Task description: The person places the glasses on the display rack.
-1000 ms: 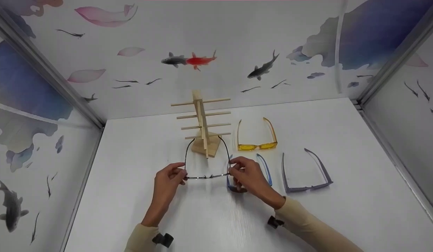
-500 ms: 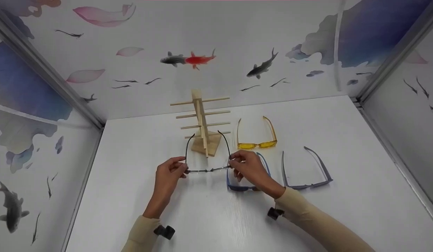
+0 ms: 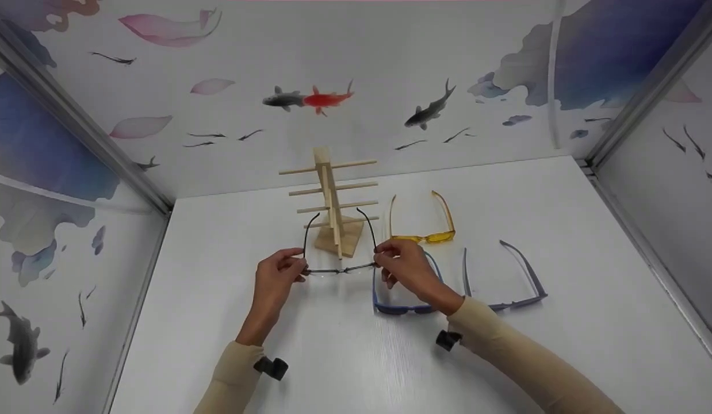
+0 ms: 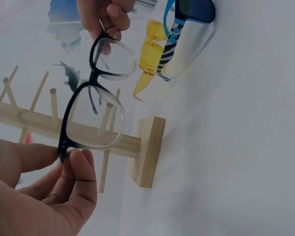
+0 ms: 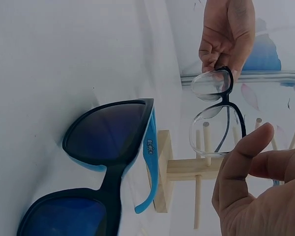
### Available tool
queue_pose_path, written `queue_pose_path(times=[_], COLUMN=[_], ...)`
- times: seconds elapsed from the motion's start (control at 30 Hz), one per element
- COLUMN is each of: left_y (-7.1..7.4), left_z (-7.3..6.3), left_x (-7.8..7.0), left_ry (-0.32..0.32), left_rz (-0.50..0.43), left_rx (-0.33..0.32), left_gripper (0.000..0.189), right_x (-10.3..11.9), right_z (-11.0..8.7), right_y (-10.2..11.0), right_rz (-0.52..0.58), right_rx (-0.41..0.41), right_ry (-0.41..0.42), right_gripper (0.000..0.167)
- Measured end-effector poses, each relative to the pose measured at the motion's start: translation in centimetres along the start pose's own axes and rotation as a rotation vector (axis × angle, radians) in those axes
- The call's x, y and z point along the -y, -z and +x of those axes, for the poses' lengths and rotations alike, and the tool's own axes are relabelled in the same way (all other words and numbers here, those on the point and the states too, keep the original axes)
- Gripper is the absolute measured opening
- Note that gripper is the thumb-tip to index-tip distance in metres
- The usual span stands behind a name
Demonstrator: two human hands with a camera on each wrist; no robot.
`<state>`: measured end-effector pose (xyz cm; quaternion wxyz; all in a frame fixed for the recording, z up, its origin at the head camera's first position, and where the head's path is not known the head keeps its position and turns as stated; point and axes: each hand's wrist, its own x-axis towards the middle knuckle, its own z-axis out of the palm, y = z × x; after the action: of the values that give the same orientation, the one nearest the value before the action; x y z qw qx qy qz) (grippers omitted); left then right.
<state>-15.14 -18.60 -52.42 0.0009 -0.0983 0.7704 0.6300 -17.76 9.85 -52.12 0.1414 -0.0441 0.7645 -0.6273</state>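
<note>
Both hands hold a pair of eyeglasses (image 4: 65,118), black along the top of the frame and clear below, with the temples unfolded. My left hand (image 3: 277,276) pinches the left hinge corner between thumb and fingers. At the opposite corner my right hand (image 3: 406,265) pinches the frame the same way. The glasses are raised above the table, lenses toward me. Their temple tips point at a wooden display stand (image 3: 327,195) with several pairs of thin pegs, and overlap its lowest peg in the head view.
Blue sunglasses (image 3: 393,309) lie under my right hand. Behind it are yellow glasses (image 3: 438,236), partly covered by the hand. Grey-purple glasses (image 3: 531,300) rest farther right. All three lie on a white table (image 3: 189,322), with fish-patterned panels (image 3: 367,52) around it.
Both hands have moved forward and up with the eyeglasses, bringing the temple tips closer to the stand's lowest peg. The stand and the other glasses stay where they were.
</note>
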Motion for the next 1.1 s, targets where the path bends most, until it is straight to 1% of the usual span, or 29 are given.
queue_pose_path(times=[0.1, 0.23, 0.43, 0.53, 0.73, 0.9, 1.1], left_y=[0.0, -0.1, 0.0, 0.0, 0.0, -0.1, -0.2], left_z=[0.4, 0.9, 1.4, 1.8, 2.7, 3.2, 3.7], left_x=[-0.2, -0.3, -0.5, -0.5, -0.4, -0.2, -0.2], left_ry=[0.019, 0.027, 0.021, 0.013, 0.009, 0.013, 0.026], left_rz=[0.002, -0.009, -0.015, -0.015, -0.039, -0.046, -0.024], left_rx=[-0.006, -0.01, -0.013, -0.016, -0.001, 0.003, -0.002], left_gripper=[0.031, 0.03, 0.027, 0.027, 0.027, 0.029, 0.029], right_x=[0.2, 0.5, 0.9, 1.0, 0.8, 0.5, 0.4], right_z=[0.3, 0.9, 1.6, 1.9, 2.7, 3.2, 3.6], right_y=[0.1, 0.2, 0.3, 0.3, 0.4, 0.5, 0.5], right_rz=[0.002, 0.002, 0.01, 0.019, 0.02, 0.043, 0.051], right_rx=[-0.005, -0.013, -0.003, 0.008, 0.002, 0.012, 0.025], right_ry=[0.002, 0.005, 0.017, 0.009, -0.021, -0.025, -0.025], right_gripper=[0.023, 0.023, 0.023, 0.023, 0.021, 0.022, 0.024])
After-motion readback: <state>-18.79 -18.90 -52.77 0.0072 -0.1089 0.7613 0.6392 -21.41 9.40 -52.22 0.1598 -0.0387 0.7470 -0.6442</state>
